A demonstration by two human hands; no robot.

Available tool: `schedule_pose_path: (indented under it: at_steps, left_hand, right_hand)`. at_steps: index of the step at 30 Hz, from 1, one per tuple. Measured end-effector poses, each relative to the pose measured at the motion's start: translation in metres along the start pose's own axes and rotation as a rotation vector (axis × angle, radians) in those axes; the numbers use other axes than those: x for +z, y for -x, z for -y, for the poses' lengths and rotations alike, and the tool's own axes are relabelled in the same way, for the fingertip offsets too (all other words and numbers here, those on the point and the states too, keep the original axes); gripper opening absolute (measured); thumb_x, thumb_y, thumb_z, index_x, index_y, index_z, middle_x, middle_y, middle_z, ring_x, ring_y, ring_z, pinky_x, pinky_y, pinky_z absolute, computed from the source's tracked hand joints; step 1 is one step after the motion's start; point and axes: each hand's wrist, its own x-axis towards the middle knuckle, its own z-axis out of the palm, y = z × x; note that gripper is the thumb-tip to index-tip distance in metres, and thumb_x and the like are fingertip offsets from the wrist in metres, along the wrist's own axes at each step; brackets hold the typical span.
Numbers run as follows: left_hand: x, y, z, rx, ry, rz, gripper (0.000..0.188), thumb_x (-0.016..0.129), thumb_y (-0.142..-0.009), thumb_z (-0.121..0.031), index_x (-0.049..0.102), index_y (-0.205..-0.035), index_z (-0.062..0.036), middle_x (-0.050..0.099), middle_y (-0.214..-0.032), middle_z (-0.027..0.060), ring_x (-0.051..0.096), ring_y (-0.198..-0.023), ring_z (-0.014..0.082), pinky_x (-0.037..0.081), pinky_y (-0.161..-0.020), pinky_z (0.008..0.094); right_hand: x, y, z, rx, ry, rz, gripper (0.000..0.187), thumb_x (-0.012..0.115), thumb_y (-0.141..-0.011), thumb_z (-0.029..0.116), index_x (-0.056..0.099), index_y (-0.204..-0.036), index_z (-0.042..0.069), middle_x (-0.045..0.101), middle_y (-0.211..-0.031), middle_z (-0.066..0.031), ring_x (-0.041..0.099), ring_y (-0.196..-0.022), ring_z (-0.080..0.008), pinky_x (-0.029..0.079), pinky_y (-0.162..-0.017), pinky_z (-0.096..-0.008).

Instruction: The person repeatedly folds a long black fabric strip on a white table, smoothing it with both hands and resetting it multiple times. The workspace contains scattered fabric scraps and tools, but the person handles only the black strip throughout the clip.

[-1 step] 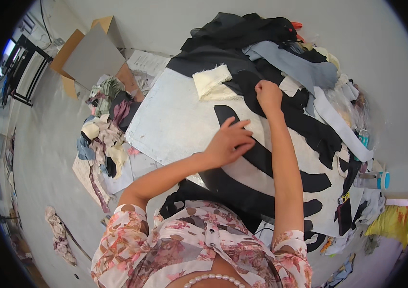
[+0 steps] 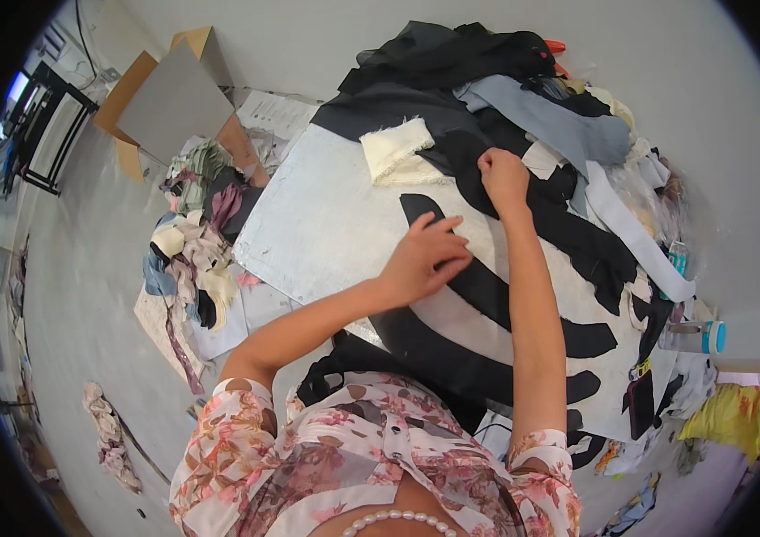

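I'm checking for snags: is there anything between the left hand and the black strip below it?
Nothing visible is: the left hand is over the black strip, with no other cloth showing between. Whether they touch is unclear.

On the pale tabletop (image 2: pixel 299 224) before you, a long, flat black fabric strip (image 2: pixel 478 291) slants from upper left to lower right, partly covered. Just beyond it, a wider black cloth (image 2: pixel 577 240) runs roughly parallel, its right end ragged.
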Motion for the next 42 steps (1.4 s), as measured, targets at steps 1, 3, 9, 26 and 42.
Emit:
schedule_pose_path:
  at_steps: [1,3,9,26,42]
  left_hand:
    - [-0.005,-0.003,0.005,-0.050,0.016,-0.030,0.013,0.070,-0.085,-0.006,0.071,-0.098,-0.0074,0.069,-0.106,0.0070,0.056,-0.124,0.0333,0.034,-0.108,0.0510]
    - [-0.010,-0.011,0.014,-0.175,0.118,-0.147,0.016,0.068,-0.088,-0.008,0.071,-0.103,-0.0044,0.071,-0.098,0.0067,0.063,-0.112,0.0247,0.041,-0.101,0.0384]
    - [-0.006,-0.055,0.027,-0.610,0.499,-0.322,0.036,0.063,-0.097,-0.027,0.065,-0.122,-0.0014,0.067,-0.117,0.0055,0.059,-0.110,0.0115,0.046,-0.093,0.0269]
    - [0.020,-0.136,0.003,-0.511,1.135,-0.329,0.015,0.066,-0.095,-0.016,0.063,-0.096,-0.0009,0.069,-0.087,0.0077,0.065,-0.065,0.0130,0.058,-0.063,0.0275]
    - [-0.025,-0.010,0.002,-0.940,0.904,-0.072,0.018,0.071,-0.091,-0.017,0.062,-0.090,-0.0016,0.068,-0.074,0.0108,0.065,-0.053,0.0151,0.051,-0.047,0.0231]
  right_hand:
    - [-0.001,0.002,-0.004,0.008,-0.051,0.005,0.013,0.066,-0.084,0.018,0.070,-0.079,0.007,0.068,-0.079,-0.0142,0.067,-0.079,-0.0352,0.052,-0.069,-0.0442]
    - [-0.009,0.001,0.000,0.010,-0.162,0.008,0.011,0.066,-0.084,0.018,0.071,-0.082,0.008,0.069,-0.079,-0.0135,0.067,-0.079,-0.0342,0.051,-0.068,-0.0434]
    - [-0.060,0.014,0.029,-0.108,-0.385,-0.165,0.006,0.070,-0.082,0.012,0.070,-0.086,0.006,0.065,-0.082,-0.0056,0.064,-0.075,-0.0241,0.049,-0.067,-0.0328]
    - [-0.174,0.072,-0.096,0.195,-0.569,0.390,0.035,0.072,-0.080,0.011,0.064,-0.112,0.001,0.068,-0.100,-0.0061,0.063,-0.097,-0.0130,0.048,-0.085,-0.0262]
    - [-0.260,0.254,-0.036,0.541,-0.648,0.432,0.039,0.077,-0.069,-0.004,0.060,-0.103,0.005,0.055,-0.072,0.0061,0.053,-0.069,-0.0027,0.040,-0.065,-0.0183]
